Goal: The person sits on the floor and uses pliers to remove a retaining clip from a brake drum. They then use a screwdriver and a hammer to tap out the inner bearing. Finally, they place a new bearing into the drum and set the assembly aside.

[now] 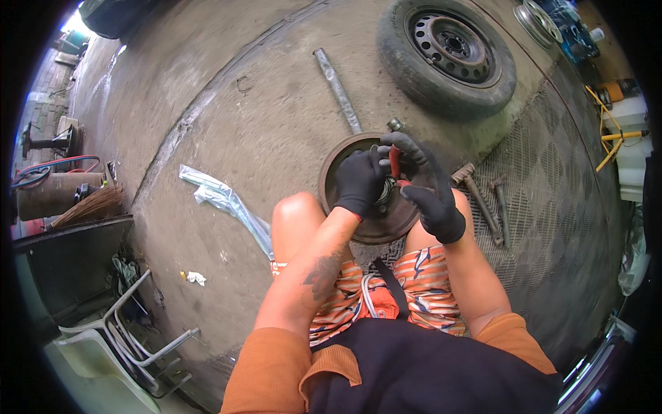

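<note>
Left hand (360,181) grips the brake drum's (372,231) hub. Right hand (431,196), at 3 o'clock, clenches red-handled pliers (395,163)

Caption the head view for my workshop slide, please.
Gloved left hand and right hand work red-handled pliers at a rusty brake drum between the knees.

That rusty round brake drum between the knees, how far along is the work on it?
Done: the rusty round brake drum lies off any vehicle on the concrete floor, near a black tyre on its steel rim.

In hand: the black-gloved left hand steadies its hub while the black-gloved right hand works red-handled pliers there.

Left: cannot tell; two rusty tools lie unused alongside.
</note>
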The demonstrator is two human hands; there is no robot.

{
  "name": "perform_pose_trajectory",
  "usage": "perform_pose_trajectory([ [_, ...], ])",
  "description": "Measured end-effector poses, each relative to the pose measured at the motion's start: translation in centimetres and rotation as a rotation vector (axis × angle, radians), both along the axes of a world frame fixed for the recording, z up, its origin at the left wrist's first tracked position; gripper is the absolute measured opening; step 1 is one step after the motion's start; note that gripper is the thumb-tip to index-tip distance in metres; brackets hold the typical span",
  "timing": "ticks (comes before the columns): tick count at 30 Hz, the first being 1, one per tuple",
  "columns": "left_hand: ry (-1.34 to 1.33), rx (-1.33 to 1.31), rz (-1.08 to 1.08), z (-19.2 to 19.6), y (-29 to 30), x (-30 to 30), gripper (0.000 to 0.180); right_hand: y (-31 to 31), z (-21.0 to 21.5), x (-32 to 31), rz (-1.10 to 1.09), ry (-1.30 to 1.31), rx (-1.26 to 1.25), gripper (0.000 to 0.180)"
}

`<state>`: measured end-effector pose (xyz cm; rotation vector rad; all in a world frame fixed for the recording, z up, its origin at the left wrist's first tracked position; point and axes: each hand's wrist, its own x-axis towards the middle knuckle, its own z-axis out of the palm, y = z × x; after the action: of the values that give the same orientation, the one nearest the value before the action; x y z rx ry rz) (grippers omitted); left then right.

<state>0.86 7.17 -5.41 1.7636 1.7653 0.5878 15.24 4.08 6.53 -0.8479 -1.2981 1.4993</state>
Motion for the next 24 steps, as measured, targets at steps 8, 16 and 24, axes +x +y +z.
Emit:
perform_pose_trajectory([
  [8, 0.008, 0.111, -0.010, -0.1, 0.1, -0.1, 0.041, 0.8, -0.8, -0.7, 0.020, 0.029, 0.033, 0.076],
  [16, 0.131, 0.053, -0.035, 1.2, 0.0, 0.0, 0.029, 1.1, -1.0, -0.5, -0.008, 0.111, -0.003, 0.068],
  [24, 0.175, 0.080, -0.048, 1.5, 0.2, 0.3, 0.025, 1.6, -1.1, -1.1, -0.024, 0.122, 0.035, 0.059],
])
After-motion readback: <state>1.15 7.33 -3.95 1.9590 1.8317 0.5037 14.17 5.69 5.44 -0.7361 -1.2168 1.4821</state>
